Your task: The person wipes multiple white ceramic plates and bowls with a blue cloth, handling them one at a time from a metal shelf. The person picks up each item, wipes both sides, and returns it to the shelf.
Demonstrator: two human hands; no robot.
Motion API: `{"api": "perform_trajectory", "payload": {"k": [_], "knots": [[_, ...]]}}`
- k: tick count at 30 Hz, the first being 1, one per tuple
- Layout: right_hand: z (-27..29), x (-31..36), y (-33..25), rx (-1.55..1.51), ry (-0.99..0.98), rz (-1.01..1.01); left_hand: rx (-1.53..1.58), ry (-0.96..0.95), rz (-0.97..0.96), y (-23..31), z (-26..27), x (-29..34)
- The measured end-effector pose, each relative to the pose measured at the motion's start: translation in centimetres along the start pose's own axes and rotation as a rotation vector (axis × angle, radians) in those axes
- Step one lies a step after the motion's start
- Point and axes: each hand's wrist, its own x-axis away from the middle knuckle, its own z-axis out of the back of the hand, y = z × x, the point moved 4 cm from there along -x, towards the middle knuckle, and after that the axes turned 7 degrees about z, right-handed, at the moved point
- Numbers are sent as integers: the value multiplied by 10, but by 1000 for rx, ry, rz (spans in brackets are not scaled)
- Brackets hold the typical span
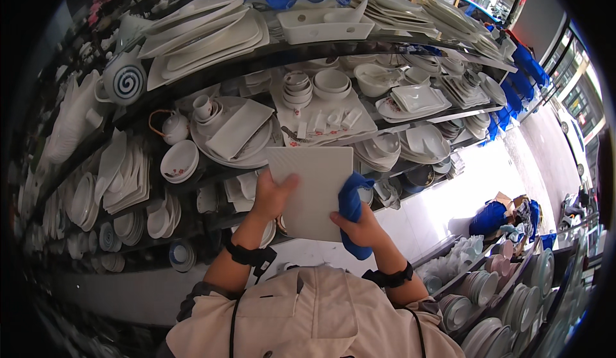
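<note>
A white rectangular plate [314, 194] with fine ridges at its upper left corner is held up in front of my body. My left hand [274, 194] grips its left edge, thumb lying over the face. At the plate's right edge, my right hand [359, 228] is closed on a bunched blue cloth [350, 205], with the thumb at the plate's edge. The cloth hangs above and below that hand, against the plate's right side. Fingers behind the plate are hidden.
Shelves ahead carry stacked white platters [212, 37], a teapot with a blue spiral [125, 79], bowls [332, 83] and a long rectangular dish [240, 130] close beyond the plate. Behind right stands another rack of plates [478, 287]. Blue bags [487, 217] lie on the floor to the right.
</note>
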Motion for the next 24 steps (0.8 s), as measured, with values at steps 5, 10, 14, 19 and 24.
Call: {"api": "perform_trajectory", "payload": {"k": [5,10,14,19,24], "knots": [[-32,-11,-18,-13,-61,-86,262,48,-222,11,44,8],[-45,-12,-3,-395,68,3,376,102,-303,36,58,19],[-67,-11,9,-883,214,38,583,139,-304,46,57,25],[-109,-18,35,-590,413,0,595,236,-271,36,54,25],[-87,-19,33,-579,491,73,298,170,-266,34,97,26]]}}
